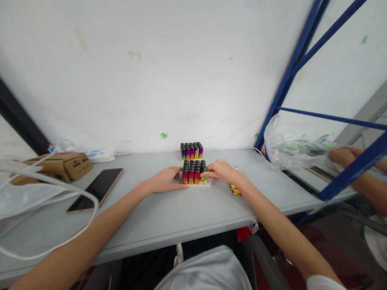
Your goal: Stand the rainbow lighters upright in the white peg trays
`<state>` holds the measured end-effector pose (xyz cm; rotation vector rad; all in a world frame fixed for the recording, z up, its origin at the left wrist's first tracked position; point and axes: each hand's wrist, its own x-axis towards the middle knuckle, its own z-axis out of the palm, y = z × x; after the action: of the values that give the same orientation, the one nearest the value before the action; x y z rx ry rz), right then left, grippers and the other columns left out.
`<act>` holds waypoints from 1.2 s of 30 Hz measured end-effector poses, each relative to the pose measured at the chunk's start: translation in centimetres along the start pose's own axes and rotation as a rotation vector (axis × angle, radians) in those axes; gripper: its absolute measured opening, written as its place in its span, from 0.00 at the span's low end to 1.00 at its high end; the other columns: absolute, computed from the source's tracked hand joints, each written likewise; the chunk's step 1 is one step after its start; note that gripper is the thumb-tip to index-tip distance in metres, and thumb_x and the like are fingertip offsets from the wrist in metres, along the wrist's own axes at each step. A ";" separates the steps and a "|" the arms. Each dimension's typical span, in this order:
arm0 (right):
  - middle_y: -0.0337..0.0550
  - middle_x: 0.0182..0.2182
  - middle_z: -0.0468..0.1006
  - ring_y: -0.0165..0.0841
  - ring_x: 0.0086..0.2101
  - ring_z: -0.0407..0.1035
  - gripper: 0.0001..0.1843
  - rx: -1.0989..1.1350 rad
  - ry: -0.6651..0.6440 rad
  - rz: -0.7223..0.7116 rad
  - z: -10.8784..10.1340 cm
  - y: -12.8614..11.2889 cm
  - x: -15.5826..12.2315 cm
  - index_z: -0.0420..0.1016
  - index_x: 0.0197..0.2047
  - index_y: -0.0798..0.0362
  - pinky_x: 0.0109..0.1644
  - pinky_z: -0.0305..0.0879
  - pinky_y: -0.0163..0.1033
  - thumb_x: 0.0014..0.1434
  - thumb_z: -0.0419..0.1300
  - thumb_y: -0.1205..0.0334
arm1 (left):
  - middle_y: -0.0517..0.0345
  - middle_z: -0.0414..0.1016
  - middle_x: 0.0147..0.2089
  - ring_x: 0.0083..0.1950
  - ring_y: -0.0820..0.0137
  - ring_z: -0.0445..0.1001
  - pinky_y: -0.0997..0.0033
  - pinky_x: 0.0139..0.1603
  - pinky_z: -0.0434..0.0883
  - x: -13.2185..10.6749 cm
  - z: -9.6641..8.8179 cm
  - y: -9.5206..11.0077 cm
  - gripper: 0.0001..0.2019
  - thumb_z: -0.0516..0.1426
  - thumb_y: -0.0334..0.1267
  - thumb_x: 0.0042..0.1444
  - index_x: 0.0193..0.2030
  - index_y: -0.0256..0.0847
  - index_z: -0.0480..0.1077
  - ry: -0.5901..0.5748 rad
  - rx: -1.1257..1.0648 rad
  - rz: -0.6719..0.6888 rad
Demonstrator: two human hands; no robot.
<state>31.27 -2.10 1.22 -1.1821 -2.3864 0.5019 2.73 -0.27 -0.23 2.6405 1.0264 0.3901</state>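
A white tray (pixel 206 183) holds several upright lighters (pixel 191 175) with black tops and red-to-yellow bodies. Around its left side curls my left hand (pixel 165 179), thumb along the front and fingers behind, steadying the tray. At the right end of the rows, my right hand (pixel 220 172) is closed with its fingertips on a yellow-green lighter (pixel 203 177), which the fingers partly hide. Close behind stands a second block of lighters (pixel 192 151), with purple, blue and yellow bodies. Several yellow pieces (pixel 235 189) lie beside my right wrist, partly covered by it.
On the left of the desk (pixel 145 217) lie a phone (pixel 99 189), a cardboard box (pixel 66 165) and a white cable (pixel 90 225). A blue metal frame (pixel 279 86) rises at the right, near a clear plastic bag (pixel 284 145). Another person's hands (pixel 343 156) are beyond the frame.
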 end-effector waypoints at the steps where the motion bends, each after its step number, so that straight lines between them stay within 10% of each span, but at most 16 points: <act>1: 0.38 0.13 0.72 0.29 0.17 0.63 0.31 -0.018 0.013 0.019 0.1 0.0 -0.1 0.70 0.18 0.52 0.27 0.53 0.35 0.59 0.63 0.36 | 0.51 0.76 0.40 0.39 0.59 0.73 0.64 0.41 0.69 0.0 0.0 0.0 0.30 0.59 0.64 0.55 0.48 0.38 0.73 0.002 0.007 -0.001; 11: 0.45 0.34 0.82 0.36 0.33 0.74 0.17 -0.044 0.211 0.142 -5.7 1.1 -11.4 0.82 0.39 0.51 0.39 0.68 0.40 0.63 0.62 0.45 | 0.51 0.77 0.41 0.40 0.58 0.74 0.64 0.41 0.69 0.1 0.1 -0.2 0.31 0.59 0.66 0.53 0.48 0.39 0.73 0.016 -0.014 -0.031; 17: 0.50 0.48 0.78 0.41 0.48 0.73 0.14 -0.195 0.147 0.141 -2.6 2.9 -16.6 0.79 0.51 0.47 0.56 0.70 0.47 0.66 0.61 0.52 | 0.51 0.77 0.41 0.40 0.59 0.74 0.64 0.42 0.69 0.0 0.0 0.0 0.30 0.58 0.65 0.54 0.49 0.38 0.73 0.007 -0.005 -0.020; 31: 0.50 0.44 0.78 0.43 0.47 0.72 0.12 -0.357 0.267 -0.004 -0.2 4.6 -10.9 0.74 0.45 0.49 0.57 0.68 0.52 0.72 0.51 0.57 | 0.51 0.76 0.40 0.40 0.58 0.74 0.64 0.42 0.69 0.0 0.0 -0.1 0.31 0.57 0.66 0.54 0.48 0.39 0.73 0.007 0.000 -0.016; 36: 0.44 0.32 0.78 0.37 0.33 0.72 0.16 -0.233 0.249 0.172 -1.1 4.6 -8.2 0.69 0.45 0.50 0.41 0.66 0.41 0.75 0.44 0.55 | 0.51 0.75 0.39 0.39 0.58 0.73 0.64 0.41 0.69 0.0 0.0 -0.1 0.31 0.58 0.66 0.54 0.47 0.38 0.73 0.007 0.012 -0.014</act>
<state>39.32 -5.97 -1.82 -1.4655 -2.1831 0.1190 2.71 -0.22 -0.28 2.6425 1.0518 0.3916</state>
